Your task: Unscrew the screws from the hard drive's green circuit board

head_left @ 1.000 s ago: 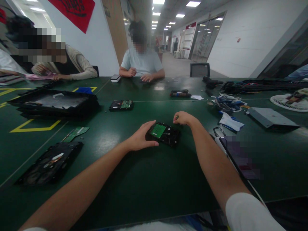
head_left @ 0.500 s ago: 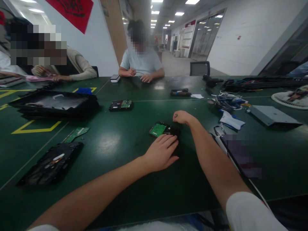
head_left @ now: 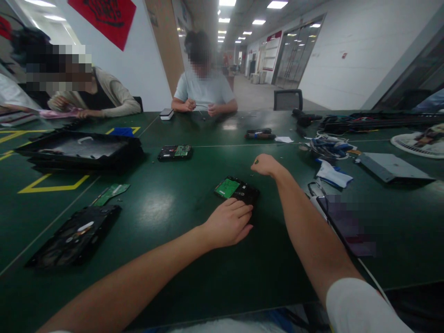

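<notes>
Rests loosely curved left hand (head_left: 227,223) on hard drive (head_left: 237,188), slanted lengthwise far-left to near-right. Curls right hand (head_left: 264,165) narrowly; cannot tell around what. Cannot read white label (head_left: 244,187).

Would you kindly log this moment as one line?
left hand: at near edge of black rectangular hard drive | right hand: curled, off drive

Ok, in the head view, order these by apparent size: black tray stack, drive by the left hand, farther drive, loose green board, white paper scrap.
Black tray stack
Drive by the left hand, partly covered
Farther drive and loose green board: too alike to rank
White paper scrap
</notes>
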Demonstrator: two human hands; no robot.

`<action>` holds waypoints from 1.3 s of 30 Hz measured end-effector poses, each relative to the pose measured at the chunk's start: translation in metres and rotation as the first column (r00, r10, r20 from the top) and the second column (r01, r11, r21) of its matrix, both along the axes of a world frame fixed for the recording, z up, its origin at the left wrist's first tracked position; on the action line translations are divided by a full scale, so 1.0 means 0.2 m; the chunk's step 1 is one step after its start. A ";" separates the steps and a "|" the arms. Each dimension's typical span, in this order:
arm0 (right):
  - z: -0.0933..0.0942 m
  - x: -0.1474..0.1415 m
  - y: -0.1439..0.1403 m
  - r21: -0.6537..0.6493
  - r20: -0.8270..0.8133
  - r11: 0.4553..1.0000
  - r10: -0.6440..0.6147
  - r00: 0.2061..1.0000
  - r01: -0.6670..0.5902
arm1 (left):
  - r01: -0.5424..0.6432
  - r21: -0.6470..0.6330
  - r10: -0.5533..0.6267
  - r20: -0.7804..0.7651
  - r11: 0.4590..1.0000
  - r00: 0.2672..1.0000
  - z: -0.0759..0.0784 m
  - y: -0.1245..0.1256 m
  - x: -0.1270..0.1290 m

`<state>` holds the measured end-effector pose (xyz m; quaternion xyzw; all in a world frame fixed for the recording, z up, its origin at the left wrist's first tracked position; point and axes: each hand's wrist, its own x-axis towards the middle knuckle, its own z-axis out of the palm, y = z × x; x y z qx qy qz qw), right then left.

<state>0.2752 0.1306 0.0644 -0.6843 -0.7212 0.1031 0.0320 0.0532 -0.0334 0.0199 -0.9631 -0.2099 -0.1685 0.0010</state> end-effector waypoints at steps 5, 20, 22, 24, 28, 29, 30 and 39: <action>0.05 -0.04 -0.03 0.049 0.018 0.999 0.014 1.000 -0.015 | 0.011 0.097 -0.009 -0.016 0.995 1.000 -0.01 0.00 -0.02; 0.09 -0.08 -0.06 0.040 -0.020 0.990 0.138 0.990 -0.137 | -0.112 0.079 0.114 -0.030 0.991 0.993 -0.02 0.01 -0.09; 0.10 -0.08 -0.06 0.024 -0.015 0.989 0.143 0.990 -0.143 | -0.114 0.077 0.117 -0.038 0.991 0.992 -0.02 0.01 -0.08; 0.10 -0.08 -0.07 0.018 -0.011 0.989 0.146 0.989 -0.145 | -0.110 0.092 0.115 -0.048 0.990 0.992 -0.02 0.01 -0.08; 0.11 -0.09 -0.07 0.015 -0.003 0.989 0.145 0.989 -0.145 | -0.107 0.141 0.117 -0.066 0.984 0.991 0.01 -0.02 -0.06; 0.12 -0.09 -0.07 0.014 -0.001 0.989 0.146 0.989 -0.146 | -0.104 0.152 0.115 -0.069 0.983 0.991 0.02 -0.02 -0.06; 0.12 -0.09 -0.07 0.013 0.000 0.989 0.148 0.989 -0.148 | -0.094 0.159 0.106 -0.070 0.983 0.992 0.03 -0.03 -0.07; 0.14 -0.10 -0.10 0.052 -0.010 0.981 0.187 0.982 -0.186 | -0.404 -0.135 0.424 0.358 0.905 0.832 -0.05 0.22 -0.26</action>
